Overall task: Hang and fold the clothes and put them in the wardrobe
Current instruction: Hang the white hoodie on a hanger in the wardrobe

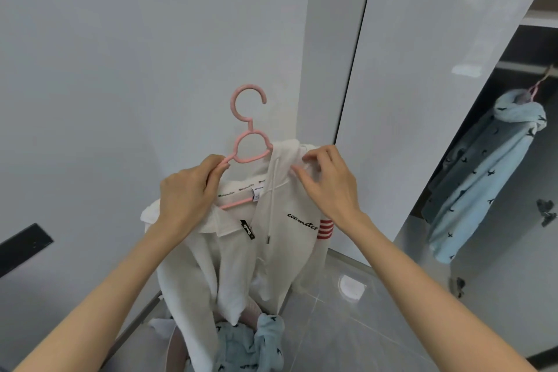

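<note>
1 blue shirt [483,178] hangs in wardrobe [540,21]; left hand [187,190] grips pink hanger [249,118], right hand [329,184] pinches shoulder of white hoodie [290,238]; more clothes [250,344] wait below.

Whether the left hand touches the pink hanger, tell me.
Touching. The head view shows the left hand pinching the pink hanger at its shoulder.

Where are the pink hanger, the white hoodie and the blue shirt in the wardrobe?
pink hanger [248,87]: head view, top of its hook.
white hoodie [287,251]: head view, chest below the lettering.
blue shirt [489,166]: head view, middle of its front.
</note>
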Demonstrator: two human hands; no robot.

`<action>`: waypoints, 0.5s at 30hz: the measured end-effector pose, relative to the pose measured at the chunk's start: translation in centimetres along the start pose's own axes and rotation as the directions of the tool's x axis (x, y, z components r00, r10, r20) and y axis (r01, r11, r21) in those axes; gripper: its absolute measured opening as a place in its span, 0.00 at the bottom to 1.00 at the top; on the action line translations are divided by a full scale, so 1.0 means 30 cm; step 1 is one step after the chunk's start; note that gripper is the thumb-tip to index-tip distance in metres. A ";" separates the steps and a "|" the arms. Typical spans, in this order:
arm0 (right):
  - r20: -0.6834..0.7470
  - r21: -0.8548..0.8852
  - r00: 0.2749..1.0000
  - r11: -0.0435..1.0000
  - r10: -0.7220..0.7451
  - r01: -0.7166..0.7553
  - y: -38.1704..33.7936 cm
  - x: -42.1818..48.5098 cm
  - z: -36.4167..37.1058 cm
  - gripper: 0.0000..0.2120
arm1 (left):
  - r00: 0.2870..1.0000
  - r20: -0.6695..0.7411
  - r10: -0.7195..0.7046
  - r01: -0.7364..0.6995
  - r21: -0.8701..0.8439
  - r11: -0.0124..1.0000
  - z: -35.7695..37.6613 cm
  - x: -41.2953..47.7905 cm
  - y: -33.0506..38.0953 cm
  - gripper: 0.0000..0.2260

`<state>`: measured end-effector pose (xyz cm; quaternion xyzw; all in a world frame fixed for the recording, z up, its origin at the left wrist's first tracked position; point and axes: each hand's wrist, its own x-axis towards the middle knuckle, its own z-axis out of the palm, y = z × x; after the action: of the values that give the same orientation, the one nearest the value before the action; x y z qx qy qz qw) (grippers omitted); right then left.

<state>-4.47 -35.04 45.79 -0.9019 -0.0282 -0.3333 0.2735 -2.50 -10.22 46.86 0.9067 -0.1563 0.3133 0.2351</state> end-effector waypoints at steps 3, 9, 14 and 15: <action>-0.043 -0.068 0.999 0.998 0.016 -0.019 -0.034 0.017 0.025 0.20 | 1.000 0.011 0.005 -0.004 -0.011 1.000 -0.012 -0.008 0.002 0.22; -0.035 0.040 0.997 0.997 -0.069 0.070 0.036 0.085 -0.011 0.10 | 0.996 -0.045 -0.079 0.078 -0.007 0.997 -0.044 0.002 -0.005 0.14; 0.040 -0.028 0.974 0.974 -0.222 0.223 0.025 0.091 -0.016 0.13 | 0.985 -0.069 -0.157 0.154 -0.052 0.987 -0.028 -0.006 0.007 0.13; 0.094 -0.017 0.980 0.984 -0.177 0.180 0.025 0.093 -0.009 0.14 | 0.986 -0.059 -0.157 0.153 -0.063 0.986 -0.027 -0.008 0.008 0.13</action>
<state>-2.29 -36.18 47.33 -0.9135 -0.1174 -0.3148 0.2294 -3.18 -9.96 47.33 0.8984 -0.0867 0.3182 0.2899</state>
